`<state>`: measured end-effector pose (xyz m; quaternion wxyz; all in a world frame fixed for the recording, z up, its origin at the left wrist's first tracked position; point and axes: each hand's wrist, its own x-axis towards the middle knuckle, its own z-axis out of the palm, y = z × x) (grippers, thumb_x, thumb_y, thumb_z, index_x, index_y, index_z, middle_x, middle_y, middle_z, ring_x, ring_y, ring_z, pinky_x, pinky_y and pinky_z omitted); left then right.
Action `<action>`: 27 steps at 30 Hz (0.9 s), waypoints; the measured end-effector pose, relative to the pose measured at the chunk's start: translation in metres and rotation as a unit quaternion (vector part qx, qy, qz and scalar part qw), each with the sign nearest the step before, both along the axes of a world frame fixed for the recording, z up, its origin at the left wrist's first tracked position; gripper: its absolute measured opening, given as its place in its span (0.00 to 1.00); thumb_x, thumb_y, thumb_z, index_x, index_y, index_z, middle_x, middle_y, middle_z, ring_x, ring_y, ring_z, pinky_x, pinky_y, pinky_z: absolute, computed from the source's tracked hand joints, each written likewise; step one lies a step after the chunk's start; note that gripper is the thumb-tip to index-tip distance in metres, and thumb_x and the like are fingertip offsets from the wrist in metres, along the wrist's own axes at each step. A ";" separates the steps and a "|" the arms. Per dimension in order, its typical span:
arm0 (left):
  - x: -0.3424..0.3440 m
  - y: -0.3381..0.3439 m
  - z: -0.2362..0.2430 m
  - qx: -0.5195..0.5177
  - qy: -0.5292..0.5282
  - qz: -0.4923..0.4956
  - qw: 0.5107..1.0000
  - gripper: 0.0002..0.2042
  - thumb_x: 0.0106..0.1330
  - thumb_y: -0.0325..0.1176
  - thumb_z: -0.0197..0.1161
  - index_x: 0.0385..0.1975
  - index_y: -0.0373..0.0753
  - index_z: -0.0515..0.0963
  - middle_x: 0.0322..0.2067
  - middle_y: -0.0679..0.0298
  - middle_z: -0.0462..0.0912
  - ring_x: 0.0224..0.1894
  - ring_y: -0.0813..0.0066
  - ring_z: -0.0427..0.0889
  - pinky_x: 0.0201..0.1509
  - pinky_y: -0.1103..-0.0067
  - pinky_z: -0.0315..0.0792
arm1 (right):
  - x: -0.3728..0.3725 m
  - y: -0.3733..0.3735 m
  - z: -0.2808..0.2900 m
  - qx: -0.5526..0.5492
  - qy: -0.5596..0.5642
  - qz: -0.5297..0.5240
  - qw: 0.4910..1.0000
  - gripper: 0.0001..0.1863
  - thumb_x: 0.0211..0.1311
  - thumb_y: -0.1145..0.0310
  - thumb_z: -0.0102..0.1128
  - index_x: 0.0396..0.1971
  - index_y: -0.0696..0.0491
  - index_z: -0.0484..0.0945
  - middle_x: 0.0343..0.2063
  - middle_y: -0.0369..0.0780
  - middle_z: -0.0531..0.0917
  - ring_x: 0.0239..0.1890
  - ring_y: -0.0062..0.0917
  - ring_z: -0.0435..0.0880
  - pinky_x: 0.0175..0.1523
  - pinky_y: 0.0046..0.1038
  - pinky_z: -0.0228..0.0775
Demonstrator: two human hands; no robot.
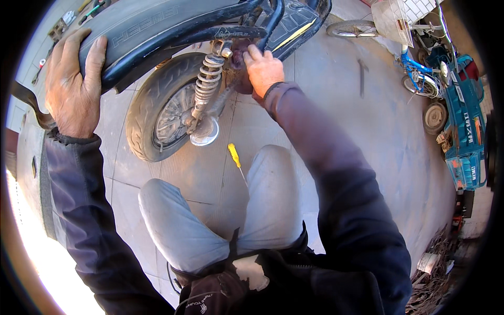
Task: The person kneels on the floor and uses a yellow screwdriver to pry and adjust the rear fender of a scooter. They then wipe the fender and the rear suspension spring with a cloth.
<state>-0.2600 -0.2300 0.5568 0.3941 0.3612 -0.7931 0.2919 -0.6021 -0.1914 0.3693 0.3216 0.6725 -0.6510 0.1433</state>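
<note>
Hands on scooter rear end, wheel point(165, 107) raised off pavement.
Left hand point(73, 84) clamps over black seat edge point(142, 26), fingers curled around it. Right hand point(262, 68) closed on dark part beside coil shock spring point(207, 84), under frame tube point(231, 32). Yellow-handled screwdriver point(234, 157) lies on ground between knees.

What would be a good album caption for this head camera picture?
Crouched by a scooter's rear wheel, left hand grips the seat, right hand works near the shock spring.
</note>
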 end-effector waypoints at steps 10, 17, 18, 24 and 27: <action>0.011 -0.002 -0.004 0.051 -0.012 0.040 0.998 0.22 0.70 0.53 0.50 0.54 0.46 0.75 0.49 0.58 0.78 0.51 0.63 0.77 0.57 0.72 0.72 | 0.010 -0.023 0.006 0.073 -0.018 -0.040 0.996 0.16 0.51 0.70 0.57 0.43 0.51 0.79 0.48 0.38 0.78 0.35 0.34 0.82 0.38 0.34 0.78; 0.013 -0.002 -0.010 0.033 -0.021 0.055 0.998 0.22 0.69 0.55 0.49 0.54 0.49 0.75 0.49 0.59 0.78 0.48 0.63 0.80 0.55 0.72 0.74 | 0.005 0.001 -0.066 0.316 -0.029 -0.088 0.944 0.08 0.56 0.68 0.55 0.32 0.50 0.84 0.37 0.43 0.83 0.36 0.33 0.85 0.37 0.35 0.77; 0.017 -0.005 -0.008 0.019 -0.024 0.046 0.998 0.22 0.70 0.55 0.49 0.55 0.49 0.75 0.49 0.59 0.78 0.48 0.63 0.80 0.55 0.73 0.74 | -0.002 0.015 -0.072 0.342 -0.034 -0.110 0.932 0.09 0.57 0.68 0.55 0.33 0.50 0.83 0.37 0.43 0.83 0.37 0.33 0.86 0.38 0.35 0.77; -0.030 0.027 -0.003 0.034 0.098 -0.030 0.994 0.13 0.60 0.35 0.59 0.40 0.34 0.74 0.39 0.51 0.75 0.45 0.52 0.75 0.50 0.69 0.67 | -0.016 0.053 -0.048 0.195 -0.121 -0.049 0.972 0.09 0.53 0.70 0.56 0.35 0.49 0.78 0.42 0.42 0.81 0.36 0.38 0.85 0.38 0.39 0.76; 0.017 0.003 -0.003 0.043 0.008 0.033 0.998 0.18 0.67 0.47 0.53 0.52 0.45 0.74 0.48 0.56 0.77 0.49 0.60 0.78 0.54 0.73 0.72 | -0.004 0.043 -0.048 0.161 -0.174 -0.016 0.971 0.19 0.50 0.71 0.56 0.46 0.48 0.78 0.49 0.39 0.79 0.39 0.40 0.83 0.43 0.39 0.75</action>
